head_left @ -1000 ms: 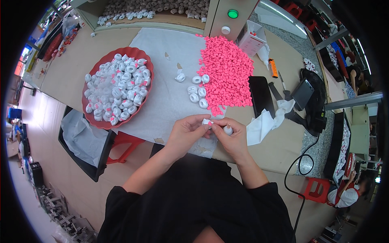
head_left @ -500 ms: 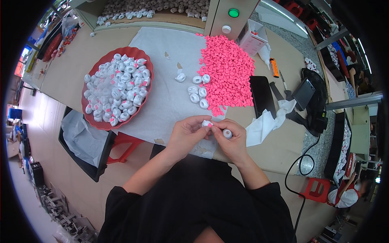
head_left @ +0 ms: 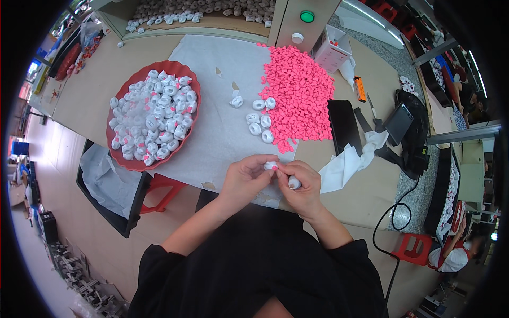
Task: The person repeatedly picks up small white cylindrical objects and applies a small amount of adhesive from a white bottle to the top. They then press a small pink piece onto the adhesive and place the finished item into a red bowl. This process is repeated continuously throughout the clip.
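My left hand (head_left: pixel 247 177) pinches a small white moulded piece (head_left: pixel 269 165) between thumb and fingers, near the table's front edge. A bright pink bit (head_left: pixel 275 168) shows on its side, facing my right fingertips. My right hand (head_left: pixel 302 186) is closed, with its thumb and forefinger right at that pink bit. Tucked in the same hand is a small white bottle-like thing (head_left: pixel 294 183), its rounded end sticking out; the rest is hidden by the fingers. Just beyond my hands lie several loose white pieces (head_left: pixel 254 128) and a wide heap of small pink bits (head_left: pixel 299 95).
To the left, a red scalloped tray (head_left: pixel 197 108) is piled with white pieces, some with pink on them. White paper (head_left: pixel 204 58) covers the table's middle. At right lie a black phone (head_left: pixel 343 126), crumpled tissue (head_left: pixel 344 167), an orange lighter-like object (head_left: pixel 360 89) and a black cable (head_left: pixel 395 212).
My right hand has turned slightly, and the white bottle-like thing's end has swung down and a little left. My left hand keeps its pinch on the white piece.
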The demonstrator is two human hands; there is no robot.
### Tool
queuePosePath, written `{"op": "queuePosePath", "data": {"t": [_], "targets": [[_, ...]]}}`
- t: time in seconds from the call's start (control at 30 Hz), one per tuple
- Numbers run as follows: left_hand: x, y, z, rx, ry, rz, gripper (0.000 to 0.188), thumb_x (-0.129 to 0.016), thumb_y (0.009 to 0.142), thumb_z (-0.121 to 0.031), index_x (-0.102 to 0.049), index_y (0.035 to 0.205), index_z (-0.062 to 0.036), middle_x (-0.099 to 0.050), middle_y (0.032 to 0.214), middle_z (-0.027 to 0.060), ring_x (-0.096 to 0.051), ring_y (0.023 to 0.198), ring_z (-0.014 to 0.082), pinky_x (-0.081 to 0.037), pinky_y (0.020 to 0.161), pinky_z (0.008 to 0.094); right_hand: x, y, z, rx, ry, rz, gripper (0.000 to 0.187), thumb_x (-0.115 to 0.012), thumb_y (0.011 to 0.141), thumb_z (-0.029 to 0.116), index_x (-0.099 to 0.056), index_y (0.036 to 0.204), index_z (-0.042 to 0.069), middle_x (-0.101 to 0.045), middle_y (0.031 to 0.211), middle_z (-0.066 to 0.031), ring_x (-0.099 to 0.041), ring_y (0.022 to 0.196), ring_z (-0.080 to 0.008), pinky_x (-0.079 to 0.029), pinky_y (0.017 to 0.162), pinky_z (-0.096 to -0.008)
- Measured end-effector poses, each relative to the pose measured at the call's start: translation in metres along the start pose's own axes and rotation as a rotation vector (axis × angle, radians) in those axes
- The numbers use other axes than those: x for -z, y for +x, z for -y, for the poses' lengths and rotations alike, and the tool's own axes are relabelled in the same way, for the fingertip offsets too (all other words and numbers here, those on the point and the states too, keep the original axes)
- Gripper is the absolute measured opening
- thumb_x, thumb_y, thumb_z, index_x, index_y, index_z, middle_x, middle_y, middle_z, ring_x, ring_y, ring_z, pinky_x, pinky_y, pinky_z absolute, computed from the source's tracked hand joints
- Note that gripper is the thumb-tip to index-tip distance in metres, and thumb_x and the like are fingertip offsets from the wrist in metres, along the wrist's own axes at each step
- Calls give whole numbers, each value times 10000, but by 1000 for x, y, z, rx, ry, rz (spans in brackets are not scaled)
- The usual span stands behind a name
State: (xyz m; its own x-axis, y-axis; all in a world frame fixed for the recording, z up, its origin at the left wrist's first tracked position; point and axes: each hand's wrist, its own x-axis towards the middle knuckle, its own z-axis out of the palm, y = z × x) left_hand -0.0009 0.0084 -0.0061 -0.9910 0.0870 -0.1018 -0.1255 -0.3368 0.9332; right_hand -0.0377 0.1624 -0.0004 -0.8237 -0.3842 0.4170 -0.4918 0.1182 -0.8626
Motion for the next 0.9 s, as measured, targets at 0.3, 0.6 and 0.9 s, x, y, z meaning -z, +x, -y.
{"op": "queuePosePath", "data": {"t": [0.3,0.6,0.9], "targets": [[-4,-6,0,-242,65,-20,296,-521,836,51,-521,1128,4,-498,1180,99,-517,1005,124,-450,827,252,3,3,8,-98,131,6,192,-598,738,-86,-635,910,-9,-610,824,-89,-569,748,-147,-442,656,-235],[-2,-5,1,-141,-33,-18,279,-512,849,33,-518,1128,22,-565,1078,102,-561,927,126,-461,804,253,3,2,2,94,-81,45,205,-622,732,-68,-629,924,4,-590,768,-75,-538,680,-132,-426,608,-236],[69,-10,-83,-732,1104,-857,293,-622,779,-9,-577,1068,-28,-565,1068,72,-538,909,167,-433,785,296,19,4,-1,-464,619,-363,259,-615,802,58,-520,1035,-2,-508,719,-10,-475,616,-85,-393,583,-213]]}}
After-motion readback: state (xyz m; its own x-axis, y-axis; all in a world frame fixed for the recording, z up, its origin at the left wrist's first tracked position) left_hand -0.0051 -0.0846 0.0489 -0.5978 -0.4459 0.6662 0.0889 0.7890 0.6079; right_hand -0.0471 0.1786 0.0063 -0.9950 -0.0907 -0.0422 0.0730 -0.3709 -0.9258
